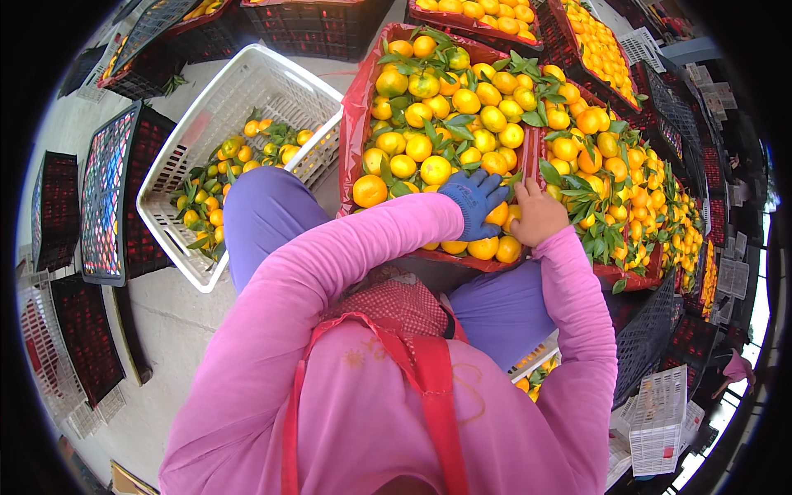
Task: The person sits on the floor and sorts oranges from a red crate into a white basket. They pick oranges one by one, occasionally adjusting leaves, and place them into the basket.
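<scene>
Citrus fruits with green leaves (435, 170) fill a crate with a red plastic liner (356, 133) in front of me. My left hand (475, 203), in a blue knitted glove, lies on the fruit near the crate's right front part, fingers spread forward; whether it grips a fruit is hidden. Just right of it, my bare right hand (537, 213) rests at the crate's right edge, its thumb beside an orange fruit (511, 218). I cannot tell whether it grips that fruit. A second lined crate of leafy citrus (609, 158) adjoins on the right.
A white plastic crate (207, 86) with some leafy citrus stands at my left knee. Black crates (104, 192) stand further left. More fruit-filled crates (597, 46) are beyond and to the right. White crates (661, 421) are stacked at lower right, with another person (736, 368) near the right rim.
</scene>
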Demonstrator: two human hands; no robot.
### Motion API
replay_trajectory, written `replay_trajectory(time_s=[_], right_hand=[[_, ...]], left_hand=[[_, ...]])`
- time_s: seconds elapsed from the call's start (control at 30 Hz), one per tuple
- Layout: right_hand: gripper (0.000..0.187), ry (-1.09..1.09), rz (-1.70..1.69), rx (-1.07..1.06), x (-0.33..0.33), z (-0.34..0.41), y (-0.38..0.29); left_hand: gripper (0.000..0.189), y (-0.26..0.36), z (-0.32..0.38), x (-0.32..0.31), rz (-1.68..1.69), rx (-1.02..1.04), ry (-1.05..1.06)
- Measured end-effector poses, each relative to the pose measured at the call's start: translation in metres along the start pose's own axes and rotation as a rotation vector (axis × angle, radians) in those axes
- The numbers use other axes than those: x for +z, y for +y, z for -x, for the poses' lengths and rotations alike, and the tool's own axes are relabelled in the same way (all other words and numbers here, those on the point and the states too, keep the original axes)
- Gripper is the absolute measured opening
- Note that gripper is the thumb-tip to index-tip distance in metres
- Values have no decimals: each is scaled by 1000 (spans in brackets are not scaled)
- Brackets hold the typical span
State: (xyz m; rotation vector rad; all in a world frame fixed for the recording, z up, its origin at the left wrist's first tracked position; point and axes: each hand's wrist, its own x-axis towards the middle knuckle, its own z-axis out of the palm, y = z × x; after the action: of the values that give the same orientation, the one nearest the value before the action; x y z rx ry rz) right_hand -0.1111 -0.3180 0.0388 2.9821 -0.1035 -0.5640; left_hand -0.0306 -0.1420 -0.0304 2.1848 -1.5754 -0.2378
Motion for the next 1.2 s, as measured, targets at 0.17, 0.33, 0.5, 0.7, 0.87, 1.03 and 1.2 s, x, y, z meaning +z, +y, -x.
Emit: replay_trajectory(time_s=[0.17,0.33,0.5,0.7,0.87,1.03,1.2], right_hand=[[32,323,-537,-189,24,-35,-13],[24,312,-439,-282,68,-38,-35],[25,243,-395,-259,39,-35,-39],[52,496,-318,-443,7,-58,-94],[65,171,-42,-401,30,-61,-146],[63,113,-237,-404,-3,-90,-132],[56,399,-397,-163,-54,-201,-145]], left_hand=[[53,-57,36,-58,143,69,247],[51,-111,97,-138,41,-304,39],[81,-75,141,-97,-92,-117,-218],[102,-71,152,-73,-150,-154,-335],[104,-65,147,-78,-282,-154,-420],[102,-73,146,-87,-57,-267,-295],[92,-116,123,-106,-40,-714,12]])
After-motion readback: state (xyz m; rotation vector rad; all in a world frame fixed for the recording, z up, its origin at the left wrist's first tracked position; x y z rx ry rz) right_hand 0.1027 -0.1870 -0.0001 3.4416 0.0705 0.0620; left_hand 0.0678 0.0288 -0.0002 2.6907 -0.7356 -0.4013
